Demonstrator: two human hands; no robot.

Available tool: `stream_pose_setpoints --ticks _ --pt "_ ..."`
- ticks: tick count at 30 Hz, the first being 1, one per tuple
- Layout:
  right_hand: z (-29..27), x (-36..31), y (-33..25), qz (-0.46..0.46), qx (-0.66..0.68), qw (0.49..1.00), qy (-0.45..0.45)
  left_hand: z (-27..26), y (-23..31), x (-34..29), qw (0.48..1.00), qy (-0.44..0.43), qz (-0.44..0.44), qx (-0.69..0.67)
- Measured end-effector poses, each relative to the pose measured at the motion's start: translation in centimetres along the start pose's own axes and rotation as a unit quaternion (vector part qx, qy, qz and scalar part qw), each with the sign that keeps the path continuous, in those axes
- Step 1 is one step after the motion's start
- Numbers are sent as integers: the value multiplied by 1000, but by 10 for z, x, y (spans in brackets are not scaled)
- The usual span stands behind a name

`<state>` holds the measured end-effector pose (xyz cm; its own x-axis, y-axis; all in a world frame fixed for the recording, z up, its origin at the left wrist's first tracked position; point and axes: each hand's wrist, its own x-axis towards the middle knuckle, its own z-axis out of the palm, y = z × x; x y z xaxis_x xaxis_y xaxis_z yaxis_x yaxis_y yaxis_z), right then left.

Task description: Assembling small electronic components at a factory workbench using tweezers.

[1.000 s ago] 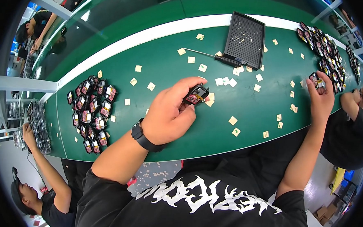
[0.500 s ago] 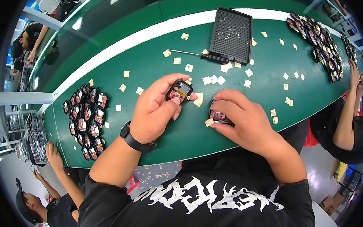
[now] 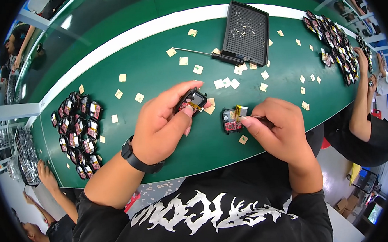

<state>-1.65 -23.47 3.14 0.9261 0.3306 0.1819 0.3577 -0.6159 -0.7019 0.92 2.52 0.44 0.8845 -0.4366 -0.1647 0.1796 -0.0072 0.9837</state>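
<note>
In my left hand [image 3: 166, 127] is a small black electronic device housing [image 3: 192, 100], tilted up, with a silver part, yellow tape and a red circuit board inside; my thumb rests on its face. A second device housing [image 3: 232, 126] of the same kind lies on the green table. Over its far right corner sits a flat silver piece [image 3: 243, 111] with yellow tape. My right hand [image 3: 280, 129] is beside it, thumb tip at the silver piece. Finger and thumb are pinched, with a thin dark sliver between them that I cannot make out.
Similar housings stand in a cluster [image 3: 78, 131] at left and a larger pile [image 3: 333, 48] at far right. A black perforated tray [image 3: 247, 35] holds small metal bits; a screwdriver [image 3: 199, 53] lies beside it. Cream square stickers [image 3: 198, 69] are scattered about. A co-worker's arm [image 3: 360, 108] reaches in at right.
My right hand has drawn back to the right off the second housing, uncovering it and the raised silver piece. A sticker near its fingers now lies on the table. My left hand keeps its hold.
</note>
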Motion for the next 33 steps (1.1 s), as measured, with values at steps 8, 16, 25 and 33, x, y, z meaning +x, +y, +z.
stream_pose_setpoints --ticks 8,16,25,33 --pt "7 7 -3 76 45 996 14 -4 -5 0 999 -14 33 0" --pt "11 19 -8 50 17 999 13 -6 -5 -2 999 -17 31 -7" --pt "15 18 -21 15 2 1000 13 -11 0 -1 996 -31 -20 -83" --pt "19 13 -23 -129 -49 990 -33 -10 10 -3 994 -35 -53 -89"
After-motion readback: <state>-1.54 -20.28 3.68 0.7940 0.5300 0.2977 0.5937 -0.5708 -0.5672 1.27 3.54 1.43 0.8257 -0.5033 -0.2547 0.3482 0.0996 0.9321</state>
